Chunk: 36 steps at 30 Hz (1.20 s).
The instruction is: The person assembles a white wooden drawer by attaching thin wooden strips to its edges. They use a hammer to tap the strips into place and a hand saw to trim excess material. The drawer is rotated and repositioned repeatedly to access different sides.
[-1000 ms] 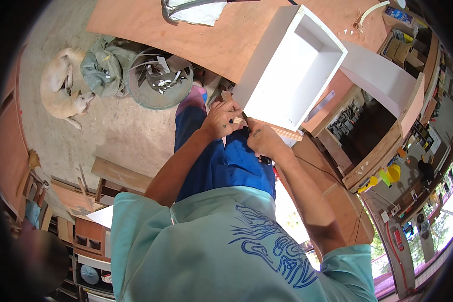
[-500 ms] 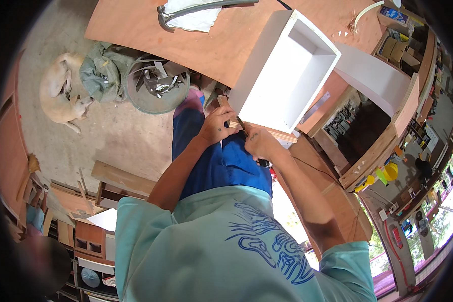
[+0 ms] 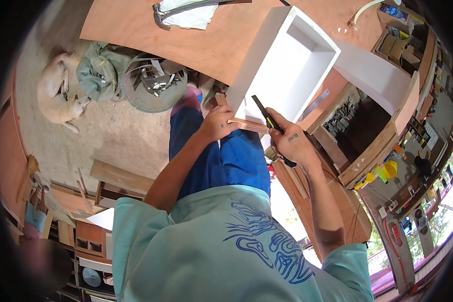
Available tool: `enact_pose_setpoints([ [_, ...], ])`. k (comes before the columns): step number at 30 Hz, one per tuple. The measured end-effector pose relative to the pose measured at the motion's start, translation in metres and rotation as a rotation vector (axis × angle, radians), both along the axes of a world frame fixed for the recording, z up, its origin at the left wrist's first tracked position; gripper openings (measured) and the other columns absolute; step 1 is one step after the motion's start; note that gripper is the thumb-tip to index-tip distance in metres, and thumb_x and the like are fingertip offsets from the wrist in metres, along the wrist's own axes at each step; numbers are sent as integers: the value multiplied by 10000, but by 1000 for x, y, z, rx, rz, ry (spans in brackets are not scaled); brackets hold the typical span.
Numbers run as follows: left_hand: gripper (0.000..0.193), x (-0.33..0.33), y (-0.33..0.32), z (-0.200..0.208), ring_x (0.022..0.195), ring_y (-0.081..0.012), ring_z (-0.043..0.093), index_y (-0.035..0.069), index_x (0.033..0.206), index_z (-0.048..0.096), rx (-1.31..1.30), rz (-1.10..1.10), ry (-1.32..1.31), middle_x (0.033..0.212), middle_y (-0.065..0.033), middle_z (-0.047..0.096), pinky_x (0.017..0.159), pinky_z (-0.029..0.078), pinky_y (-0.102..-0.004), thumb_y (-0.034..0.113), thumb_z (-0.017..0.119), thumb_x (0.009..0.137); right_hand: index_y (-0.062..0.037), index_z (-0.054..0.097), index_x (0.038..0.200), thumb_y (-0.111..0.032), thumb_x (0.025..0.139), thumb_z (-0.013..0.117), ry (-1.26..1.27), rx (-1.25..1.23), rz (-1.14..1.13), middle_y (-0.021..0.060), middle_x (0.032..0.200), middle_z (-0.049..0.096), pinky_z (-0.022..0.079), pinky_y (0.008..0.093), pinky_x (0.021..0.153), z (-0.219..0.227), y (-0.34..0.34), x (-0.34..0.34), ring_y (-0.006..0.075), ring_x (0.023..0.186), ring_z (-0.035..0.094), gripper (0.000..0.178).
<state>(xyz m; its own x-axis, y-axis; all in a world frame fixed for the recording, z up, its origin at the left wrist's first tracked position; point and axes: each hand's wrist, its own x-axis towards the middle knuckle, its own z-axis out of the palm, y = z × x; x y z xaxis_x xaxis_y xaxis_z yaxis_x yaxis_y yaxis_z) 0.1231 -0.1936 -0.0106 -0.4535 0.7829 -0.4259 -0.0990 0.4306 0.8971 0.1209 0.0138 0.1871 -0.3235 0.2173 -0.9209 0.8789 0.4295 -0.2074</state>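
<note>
My right hand is closed around the black and yellow handle of a flat hand tool. Its dark, blunt-ended blade points up and left over the near side of a white open box. Whether it is a file or a chisel I cannot tell. My left hand grips a brown wooden piece just below the box, fingers bent over its left end. My fingers hide part of that end.
The box rests on a reddish-brown wooden bench, with a hammer on white cloth at the far edge. A bucket of scraps stands left of my legs. Beyond it, a dog lies on the floor. Open shelving is at right.
My right hand has moved right and away from my left hand, lifting the tool off the wooden piece. My left hand keeps nearly the same place.
</note>
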Motion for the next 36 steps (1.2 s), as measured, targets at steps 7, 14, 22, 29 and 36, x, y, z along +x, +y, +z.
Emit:
enact_pose_setpoints([
  [7, 292, 6, -3, -16, 926, -298, 671, -24, 1022, 714, 99, 114, -107, 1032, -180, 691, 868, 517, -372, 210, 696, 848, -92, 472, 1438, -56, 887, 519, 166, 16, -8, 293, 831, 652, 515, 434, 760, -18, -21, 35, 394, 772, 666, 553],
  [14, 194, 0, 3, -26, 840, -232, 678, 8, 917, 729, -55, 349, -322, 905, -161, 704, 746, 518, -343, 176, 682, 835, -57, 425, 1450, -68, 894, 506, -3, 27, 195, 323, 900, 654, 505, 499, 805, -23, -37, 32, 462, 874, 647, 562],
  [22, 269, -6, 22, -18, 774, -312, 669, -21, 728, 705, -123, 67, 22, 843, -185, 695, 704, 519, -406, 246, 736, 740, -23, 436, 1429, -40, 885, 531, 258, 148, 45, 311, 879, 656, 499, 512, 803, -36, -34, 57, 465, 848, 643, 552],
  [29, 312, -57, 52, -55, 726, -383, 652, -18, 684, 690, 84, -690, 113, 747, -230, 649, 664, 499, -475, 289, 704, 738, -27, 445, 1415, -36, 882, 544, 310, 148, 96, 300, 841, 651, 499, 512, 782, -37, -32, 71, 462, 809, 639, 542],
  [36, 157, -86, 14, -59, 806, -391, 643, 9, 863, 706, -20, -732, 384, 840, -205, 674, 732, 508, -455, 128, 668, 767, -86, 420, 1463, -50, 889, 538, 235, 128, 85, 309, 904, 659, 506, 488, 793, -26, -31, 88, 461, 878, 653, 587],
])
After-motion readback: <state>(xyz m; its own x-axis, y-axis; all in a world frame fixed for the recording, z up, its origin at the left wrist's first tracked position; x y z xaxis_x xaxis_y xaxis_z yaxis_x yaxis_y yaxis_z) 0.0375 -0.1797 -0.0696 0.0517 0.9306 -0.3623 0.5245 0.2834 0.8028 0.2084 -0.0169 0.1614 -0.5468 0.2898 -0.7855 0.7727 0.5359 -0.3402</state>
